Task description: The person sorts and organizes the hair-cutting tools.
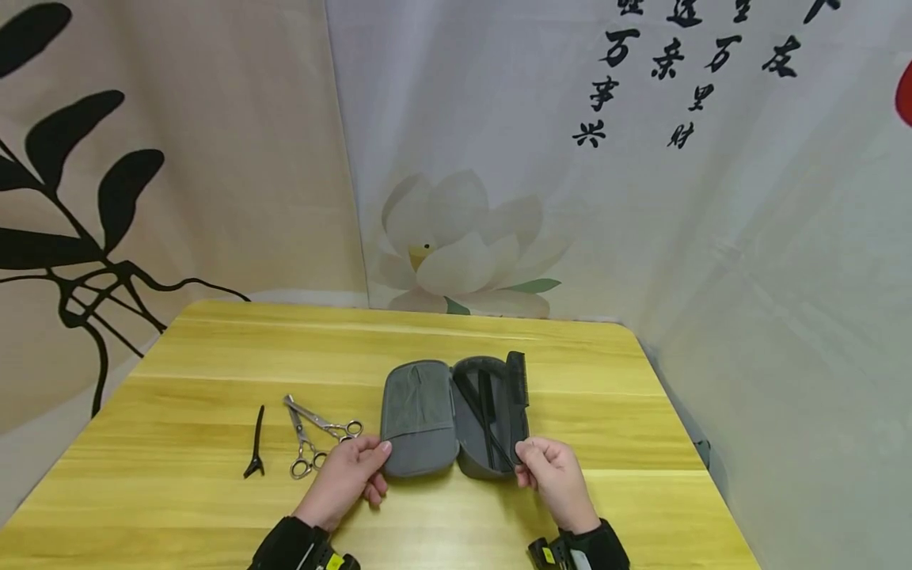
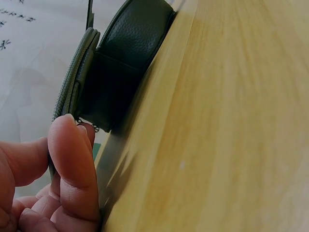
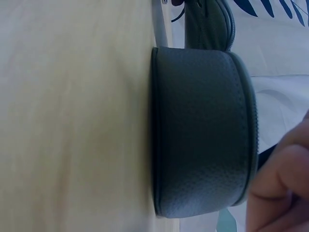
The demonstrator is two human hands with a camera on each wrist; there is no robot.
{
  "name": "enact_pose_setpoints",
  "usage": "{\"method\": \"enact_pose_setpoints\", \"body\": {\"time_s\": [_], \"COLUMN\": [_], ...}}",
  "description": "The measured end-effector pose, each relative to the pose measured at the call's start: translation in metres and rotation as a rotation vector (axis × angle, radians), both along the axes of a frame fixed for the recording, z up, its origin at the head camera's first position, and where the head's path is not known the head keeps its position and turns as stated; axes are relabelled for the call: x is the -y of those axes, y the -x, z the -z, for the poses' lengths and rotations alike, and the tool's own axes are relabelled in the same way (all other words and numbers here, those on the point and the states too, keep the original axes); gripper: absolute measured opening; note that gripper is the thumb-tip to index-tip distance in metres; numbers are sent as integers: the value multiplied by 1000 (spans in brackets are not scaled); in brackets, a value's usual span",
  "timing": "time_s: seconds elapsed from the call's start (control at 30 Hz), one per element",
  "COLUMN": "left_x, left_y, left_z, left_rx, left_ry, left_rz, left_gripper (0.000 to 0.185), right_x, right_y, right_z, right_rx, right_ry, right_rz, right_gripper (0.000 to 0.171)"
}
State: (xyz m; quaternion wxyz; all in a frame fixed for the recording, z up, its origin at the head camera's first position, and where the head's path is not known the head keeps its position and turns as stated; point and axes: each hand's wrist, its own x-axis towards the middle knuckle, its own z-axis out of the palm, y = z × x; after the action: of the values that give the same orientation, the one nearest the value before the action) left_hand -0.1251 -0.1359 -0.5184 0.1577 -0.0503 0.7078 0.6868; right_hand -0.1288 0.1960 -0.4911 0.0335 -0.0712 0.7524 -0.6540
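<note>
A grey zippered case (image 1: 420, 455) lies unfolded on the table, its flat pocketed lid to the left and its deep half to the right. My left hand (image 1: 351, 475) pinches the lid's lower left edge between thumb and fingers; the left wrist view shows that edge raised off the table. At the deep half's lower right rim, my right hand (image 1: 559, 479) has its fingers curled on the edge. Inside the deep half are a black comb (image 1: 517, 380), sticking up past the rim, and thin black tools (image 1: 488, 408), their kind unclear.
Left of the case lie two pairs of silver scissors (image 1: 299, 431), partly behind my left hand. Further left is a black hair clip (image 1: 257, 443). The yellow wooden table (image 1: 606, 412) ends at a printed cloth backdrop (image 1: 456, 119).
</note>
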Motion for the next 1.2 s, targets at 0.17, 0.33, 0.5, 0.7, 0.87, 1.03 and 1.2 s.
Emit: {"method": "enact_pose_setpoints", "body": {"time_s": [0.17, 0.33, 0.5, 0.7, 0.87, 1.03, 1.2], "left_x": [0, -1, -1, 0, -1, -2, -1], "left_y": [0, 0, 0, -1, -1, -1, -1], "left_z": [2, 4, 5, 4, 4, 4, 5], "left_rx": [7, 14, 12, 6, 17, 25, 23], "left_ry": [11, 12, 15, 9, 7, 19, 19], "left_rz": [-6, -13, -14, -9, -12, -19, -21], "left_gripper": [56, 55, 55, 57, 57, 56, 56], "right_x": [0, 2, 5, 4, 3, 5, 7], "right_y": [0, -1, -1, 0, 0, 1, -1], "right_z": [2, 2, 0, -1, -2, -2, -2], "right_rx": [7, 59, 166, 241, 285, 316, 310], "right_ry": [3, 2, -1, 97, 162, 135, 88], "right_rz": [-64, -69, 12, 45, -45, -155, -218], "right_gripper": [40, 43, 46, 43, 40, 39, 44]}}
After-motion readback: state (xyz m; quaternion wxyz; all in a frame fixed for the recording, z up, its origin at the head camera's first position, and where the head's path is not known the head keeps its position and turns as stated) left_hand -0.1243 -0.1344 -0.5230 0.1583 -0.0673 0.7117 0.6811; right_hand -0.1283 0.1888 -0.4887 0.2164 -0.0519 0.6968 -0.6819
